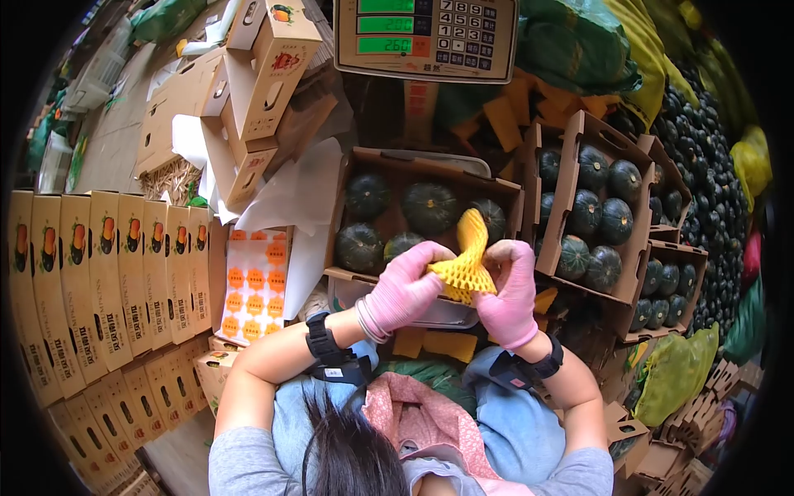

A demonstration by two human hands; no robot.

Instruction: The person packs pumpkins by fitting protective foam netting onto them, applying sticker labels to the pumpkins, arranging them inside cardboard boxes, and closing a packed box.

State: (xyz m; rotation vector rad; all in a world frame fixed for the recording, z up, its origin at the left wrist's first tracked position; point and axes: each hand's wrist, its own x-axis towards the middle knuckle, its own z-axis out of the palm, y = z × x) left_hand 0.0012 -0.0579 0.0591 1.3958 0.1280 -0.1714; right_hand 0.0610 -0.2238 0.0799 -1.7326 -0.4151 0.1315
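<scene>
In pink gloves, my left hand point(403, 289) and my right hand point(508, 296) pinch the two sides of a yellow foam net sleeve point(471, 255). Its lower end is stretched wide between my fingers, while the upper end narrows and points away from me. Just beyond it sits an open cardboard box point(514, 217) with several dark green pumpkins, among them a large pumpkin point(428, 207). The sleeve and my hands partly cover the nearest pumpkins. Whether the sleeve touches a pumpkin cannot be made out.
A digital scale point(426, 41) stands beyond the box. To the right are open boxes of pumpkins point(602, 217) and a large pumpkin heap point(703, 190). At left lie a sheet of orange stickers point(255, 285) and a row of printed cartons point(107, 281). Yellow foam sleeves point(447, 345) lie near my lap.
</scene>
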